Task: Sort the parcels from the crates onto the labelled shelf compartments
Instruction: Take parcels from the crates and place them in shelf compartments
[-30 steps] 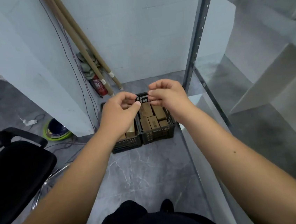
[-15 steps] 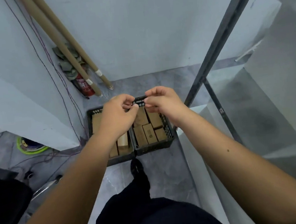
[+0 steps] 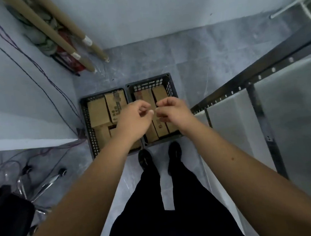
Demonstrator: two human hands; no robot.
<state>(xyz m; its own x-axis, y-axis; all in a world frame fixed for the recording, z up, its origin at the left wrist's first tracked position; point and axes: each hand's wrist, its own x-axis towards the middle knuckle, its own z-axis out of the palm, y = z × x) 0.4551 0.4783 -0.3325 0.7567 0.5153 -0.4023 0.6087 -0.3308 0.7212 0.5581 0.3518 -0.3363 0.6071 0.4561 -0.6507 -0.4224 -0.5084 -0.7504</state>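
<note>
Head view, looking straight down. My left hand (image 3: 133,116) and right hand (image 3: 173,110) hover side by side over two black perforated plastic crates (image 3: 86,125) standing on the grey marbled floor (image 3: 145,61). On both hands the fingers (image 3: 161,105) are curled, thumb tips drawn in against the fingertips; the two hands nearly meet, and I cannot tell whether anything is pinched between them. The brown cardboard parcels (image 3: 98,112) lie packed flat inside both crates, partly hidden under the hands. The dark metal shelf frame with pale panels (image 3: 252,77) stands to the right, just beside the right-hand crate. Black shoes (image 3: 145,160) stand at the crates' near edge. Brown cardboard tubes (image 3: 56,36) lean into the far-left corner.
</note>
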